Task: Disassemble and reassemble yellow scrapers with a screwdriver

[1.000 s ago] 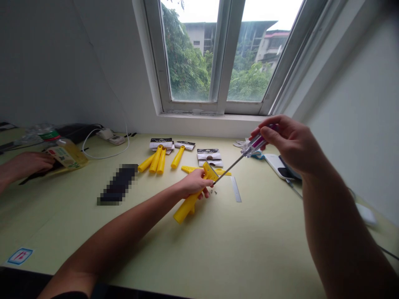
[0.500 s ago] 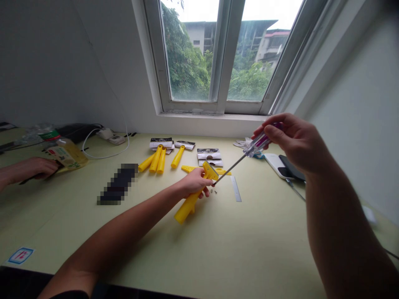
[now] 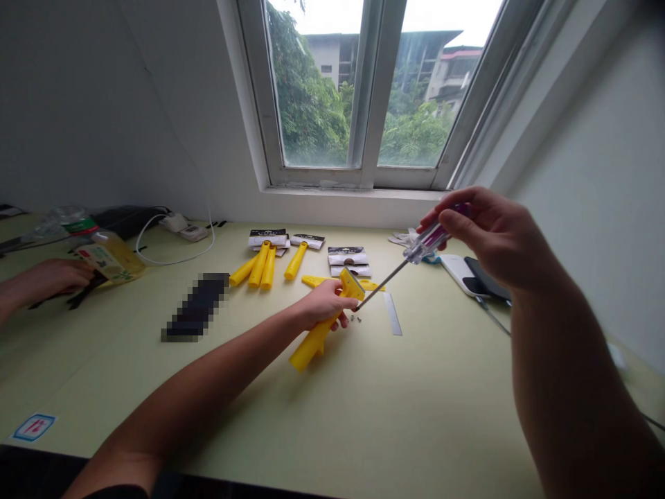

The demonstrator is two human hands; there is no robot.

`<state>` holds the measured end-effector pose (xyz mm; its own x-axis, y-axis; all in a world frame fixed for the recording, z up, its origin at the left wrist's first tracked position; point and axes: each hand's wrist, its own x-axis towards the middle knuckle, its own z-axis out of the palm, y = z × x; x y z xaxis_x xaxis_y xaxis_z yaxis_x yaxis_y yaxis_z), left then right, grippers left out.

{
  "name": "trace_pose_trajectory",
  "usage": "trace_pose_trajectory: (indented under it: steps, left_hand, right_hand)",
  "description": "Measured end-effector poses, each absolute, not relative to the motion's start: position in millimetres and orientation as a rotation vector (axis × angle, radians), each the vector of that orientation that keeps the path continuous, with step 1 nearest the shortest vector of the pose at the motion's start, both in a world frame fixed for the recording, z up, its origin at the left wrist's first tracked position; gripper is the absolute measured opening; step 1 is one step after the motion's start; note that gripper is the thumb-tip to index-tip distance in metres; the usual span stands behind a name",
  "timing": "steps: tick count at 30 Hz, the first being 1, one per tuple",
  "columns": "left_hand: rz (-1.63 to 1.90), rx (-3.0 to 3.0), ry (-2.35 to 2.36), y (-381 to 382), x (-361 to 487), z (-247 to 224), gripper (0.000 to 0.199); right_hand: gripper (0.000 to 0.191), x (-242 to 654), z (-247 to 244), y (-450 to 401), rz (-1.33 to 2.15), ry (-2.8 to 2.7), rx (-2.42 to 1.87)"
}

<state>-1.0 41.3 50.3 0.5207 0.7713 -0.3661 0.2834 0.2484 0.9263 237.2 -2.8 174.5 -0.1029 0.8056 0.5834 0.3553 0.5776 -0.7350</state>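
My left hand (image 3: 328, 305) is wrapped round a yellow scraper (image 3: 309, 348), its head tilted up toward the right. In my right hand (image 3: 488, 232) is a screwdriver (image 3: 429, 242) with a clear and purple handle. Its shaft slants down to the left, and the tip is at my left fingertips beside the scraper head. Small screws (image 3: 359, 319) lie on the table just right of my left hand. A flat metal blade (image 3: 393, 315) rests further right. Behind my left hand, another yellow piece (image 3: 373, 285) lies on the table.
Several yellow scrapers (image 3: 269, 267) with card labels lie at the back, near black-and-white packaging (image 3: 348, 258). A bottle (image 3: 111, 253) and another person's hand (image 3: 59, 277) are at left. A white device (image 3: 457, 272) and dark phone (image 3: 485, 277) sit at right. The table (image 3: 389, 416) is pale green.
Both my hands hold almost the same pose, with the screwdriver tip still at my left fingertips. The other person's hand at left has shifted slightly.
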Motion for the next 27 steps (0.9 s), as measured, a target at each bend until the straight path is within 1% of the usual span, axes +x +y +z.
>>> trace_pose_trajectory:
  steps: [7, 13, 20, 27]
  left_hand:
    - [0.419, 1.369, 1.037, 40, -1, 51, 0.024]
    - [0.422, 1.424, 1.016, 41, 1, 48, 0.027]
    - [0.338, 1.432, 1.006, 42, -1, 46, 0.026]
    - [0.315, 1.432, 0.976, 40, 0, 47, 0.026]
  right_hand:
    - [0.018, 235, 175, -8, 0.533, -1.764, -0.947]
    - [0.013, 234, 173, -7, 0.536, -1.785, -0.934]
    - [0.017, 237, 170, 1, 0.562, -1.8, -0.944]
    - [0.017, 241, 171, -1, 0.529, -1.768, -0.937]
